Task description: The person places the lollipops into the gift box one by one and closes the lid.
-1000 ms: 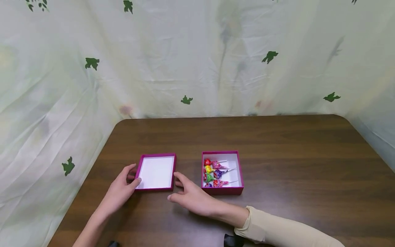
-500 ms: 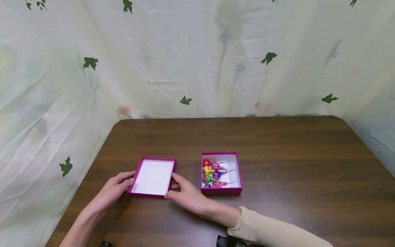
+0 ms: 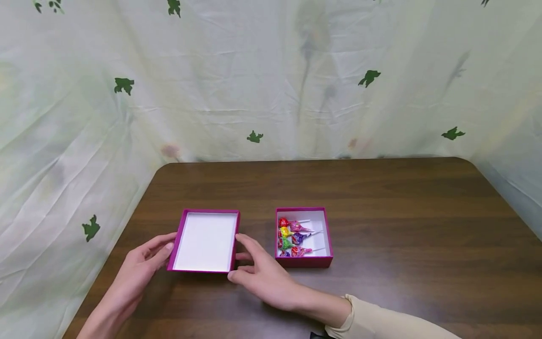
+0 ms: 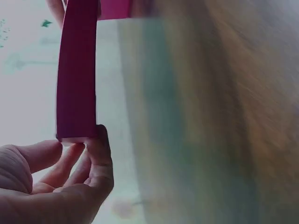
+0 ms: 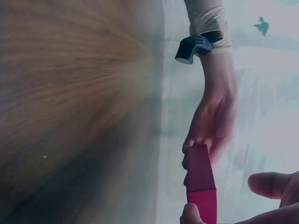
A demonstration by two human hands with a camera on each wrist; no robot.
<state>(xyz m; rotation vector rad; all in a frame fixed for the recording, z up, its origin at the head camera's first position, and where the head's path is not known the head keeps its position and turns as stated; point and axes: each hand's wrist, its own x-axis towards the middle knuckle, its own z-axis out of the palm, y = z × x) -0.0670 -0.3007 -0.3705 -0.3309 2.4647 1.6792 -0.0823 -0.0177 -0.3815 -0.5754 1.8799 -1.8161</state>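
Note:
A magenta box lid [image 3: 206, 242] with a white inside is held up over the table, inside facing up. My left hand [image 3: 141, 263] pinches its left edge, thumb on one side and fingers on the other in the left wrist view. At the opposite edge is my right hand [image 3: 267, 278], its index fingertip touching the rim. In the right wrist view one fingertip [image 5: 190, 215] lies against the lid, while the thumb [image 5: 268, 184] stands apart from it. The matching open box [image 3: 304, 262] rests right of the lid, with several wrapped lollipops [image 3: 300, 238] inside.
The brown wooden table [image 3: 402, 235] extends behind and to the right of the box. A pale curtain [image 3: 271, 80] with green leaf shapes hangs behind and beside it. A dark band [image 5: 198, 45] circles the left wrist.
The lid has risen from the table and come nearer and left, with my left hand on its edge. My right hand closed in on its right edge, then its thumb parted from it. The box stays put.

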